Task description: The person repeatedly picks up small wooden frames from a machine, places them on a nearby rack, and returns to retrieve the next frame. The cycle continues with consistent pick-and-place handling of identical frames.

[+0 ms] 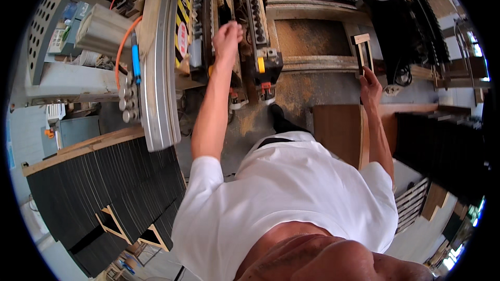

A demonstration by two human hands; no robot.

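My left hand (227, 34) reaches far forward onto a woodworking machine (250, 21) with rows of drill heads. Its fingers are curled into a fist against the machine's middle bar, and whatever lies under them is hidden. My right hand (370, 87) is stretched out to the right and grips the lower end of a small rectangular wooden frame (363, 52), held upright next to the machine's sawdust-covered bed (310, 36). My white shirt fills the lower middle of the view.
A curved metal rail (159, 73) with an orange hose (125, 39) runs along the left. Stacks of black panels lie at lower left (104, 187) and at right (442, 145). A brown board (337, 130) stands by my right arm. Sawdust covers the floor (291, 91).
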